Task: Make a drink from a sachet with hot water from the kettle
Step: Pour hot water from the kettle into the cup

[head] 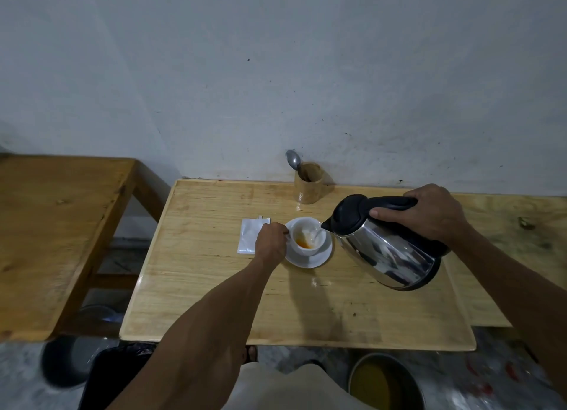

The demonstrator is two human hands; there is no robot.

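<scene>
Currently right hand [429,213] wrapped around kettle [389,247] handle, tilted, water streaming into cup [306,236] on saucer [319,260]. Left hand [271,241] closed at cup's left side, handle hidden. Sachet [250,236] partly covered, left.

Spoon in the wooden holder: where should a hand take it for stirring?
Pinch the spoon by its bowl, the only part sticking out of the holder, coming from above and lifting upward; its handle is buried inside, leaning left.
</scene>
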